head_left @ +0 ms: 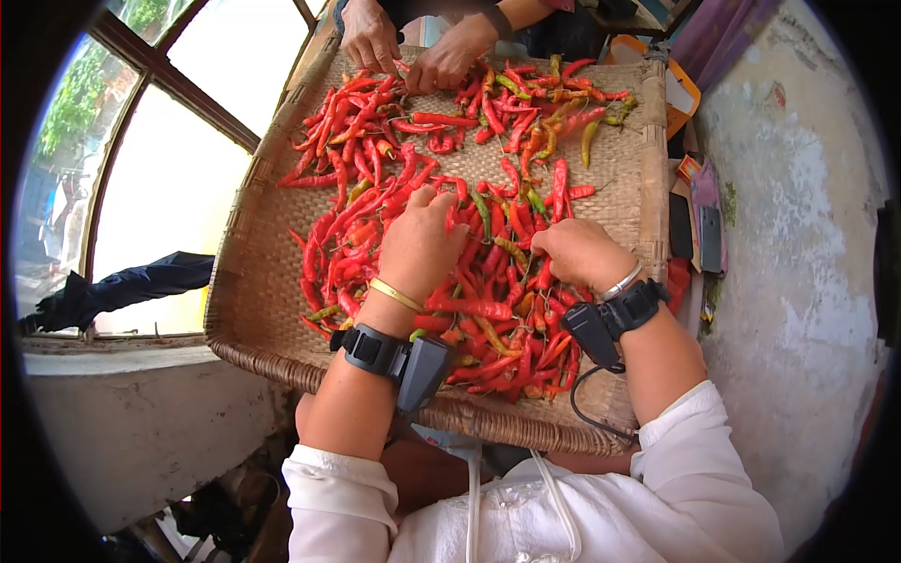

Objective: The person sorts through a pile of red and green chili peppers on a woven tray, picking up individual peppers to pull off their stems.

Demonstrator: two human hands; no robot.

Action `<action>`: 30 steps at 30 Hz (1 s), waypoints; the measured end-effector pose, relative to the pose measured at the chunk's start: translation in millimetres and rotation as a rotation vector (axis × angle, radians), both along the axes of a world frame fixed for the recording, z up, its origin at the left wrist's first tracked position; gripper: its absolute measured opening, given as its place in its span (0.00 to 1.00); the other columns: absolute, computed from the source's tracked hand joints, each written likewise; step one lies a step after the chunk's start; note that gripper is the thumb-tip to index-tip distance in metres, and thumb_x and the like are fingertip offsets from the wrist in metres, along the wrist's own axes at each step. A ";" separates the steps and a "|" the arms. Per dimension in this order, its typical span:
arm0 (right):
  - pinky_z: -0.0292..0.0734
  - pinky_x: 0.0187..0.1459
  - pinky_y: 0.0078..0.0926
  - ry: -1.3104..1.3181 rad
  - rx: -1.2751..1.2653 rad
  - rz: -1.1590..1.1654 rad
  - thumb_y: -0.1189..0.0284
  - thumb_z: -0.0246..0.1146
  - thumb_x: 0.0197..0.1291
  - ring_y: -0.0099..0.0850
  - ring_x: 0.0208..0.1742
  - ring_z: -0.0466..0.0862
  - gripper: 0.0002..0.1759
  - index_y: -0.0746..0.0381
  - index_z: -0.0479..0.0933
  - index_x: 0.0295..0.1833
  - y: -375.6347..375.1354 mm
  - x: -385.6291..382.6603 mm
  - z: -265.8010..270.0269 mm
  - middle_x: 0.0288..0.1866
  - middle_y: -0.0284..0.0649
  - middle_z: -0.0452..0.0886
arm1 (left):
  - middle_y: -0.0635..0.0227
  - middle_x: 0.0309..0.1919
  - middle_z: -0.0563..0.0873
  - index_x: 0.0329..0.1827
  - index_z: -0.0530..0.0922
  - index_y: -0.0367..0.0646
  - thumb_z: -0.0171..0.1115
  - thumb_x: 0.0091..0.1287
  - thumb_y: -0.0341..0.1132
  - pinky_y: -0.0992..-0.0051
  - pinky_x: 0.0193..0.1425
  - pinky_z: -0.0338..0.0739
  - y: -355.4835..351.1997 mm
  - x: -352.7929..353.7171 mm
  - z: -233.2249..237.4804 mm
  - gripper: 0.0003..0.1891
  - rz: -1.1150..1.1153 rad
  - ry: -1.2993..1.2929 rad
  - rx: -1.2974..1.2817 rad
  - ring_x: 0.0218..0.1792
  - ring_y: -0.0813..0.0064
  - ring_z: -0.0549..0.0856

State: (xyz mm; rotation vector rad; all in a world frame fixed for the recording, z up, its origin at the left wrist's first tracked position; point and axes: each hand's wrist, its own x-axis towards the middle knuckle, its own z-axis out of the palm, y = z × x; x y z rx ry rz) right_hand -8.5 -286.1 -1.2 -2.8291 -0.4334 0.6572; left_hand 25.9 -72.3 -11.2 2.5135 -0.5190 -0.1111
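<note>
A large woven tray (253, 300) holds many red chili peppers (479, 305), with some green and yellowish ones among them. Over the middle of the pile, my left hand (424, 239) is closed, its fingertips down at red peppers; what it pinches is mostly hidden behind the hand. To its right, my right hand (584, 253) has its fingers pressed together at the peppers near a thin stem, and I cannot make out what is between them. Bracelets and black straps with grey devices are on both wrists.
Across the tray, another person's two hands (450, 61) touch peppers at the far edge. A window with a dark folded umbrella (131, 286) lies to the left. A rough wall (788, 235) stands at the right, with a phone (710, 239) and boxes beside the tray.
</note>
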 end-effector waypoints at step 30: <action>0.64 0.21 0.09 0.263 1.493 -0.717 0.67 0.56 0.61 0.12 0.20 0.69 0.10 0.62 0.74 0.43 14.6 0.0 15.1 0.24 0.28 0.74 | 0.69 0.19 0.79 0.32 0.80 0.35 0.61 0.62 0.40 0.79 0.26 0.69 -7.8 -15.4 34.5 0.14 -0.067 0.654 -0.421 0.21 0.83 0.74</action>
